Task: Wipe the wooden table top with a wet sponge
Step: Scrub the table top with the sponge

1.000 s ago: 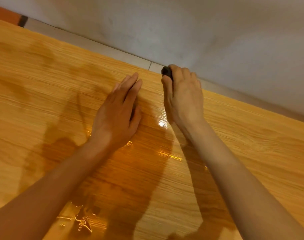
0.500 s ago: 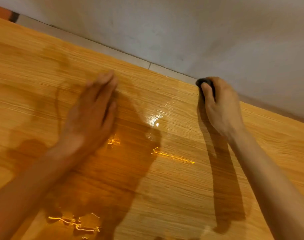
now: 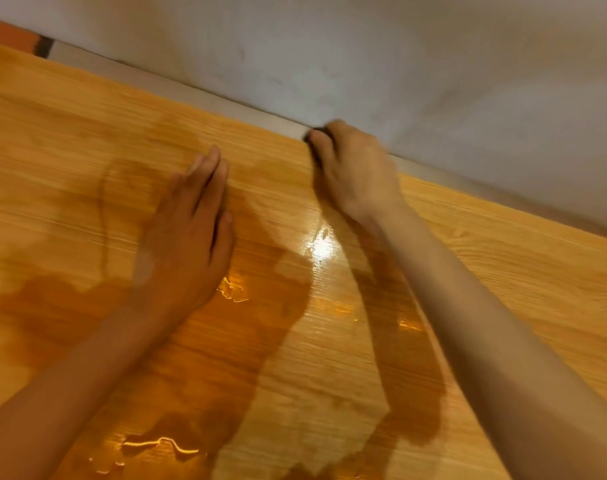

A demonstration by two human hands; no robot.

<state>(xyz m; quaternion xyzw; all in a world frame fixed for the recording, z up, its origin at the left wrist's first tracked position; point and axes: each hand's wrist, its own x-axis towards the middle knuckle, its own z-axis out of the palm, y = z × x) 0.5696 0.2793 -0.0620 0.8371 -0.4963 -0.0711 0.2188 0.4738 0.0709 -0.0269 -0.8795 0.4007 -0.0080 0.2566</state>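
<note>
Pressing a dark sponge (image 3: 316, 140) onto the far edge of the worktop (image 3: 502, 258), the right hand (image 3: 355, 171) is curling its fingers around it so that only a sliver is showing past the knuckles. The sponge is sitting right where the wood is meeting the pale strip (image 3: 177, 86) below the wall (image 3: 399, 57), so it is lying ahead of the person and slightly right of centre. The left hand (image 3: 187, 233) is lying flat and empty on the wood, fingers together, nearer the body and well apart from the sponge. Wet patches are glistening between and behind the two arms, while the wood to the right is looking dry, so the next stroke is probably heading that way.
</note>
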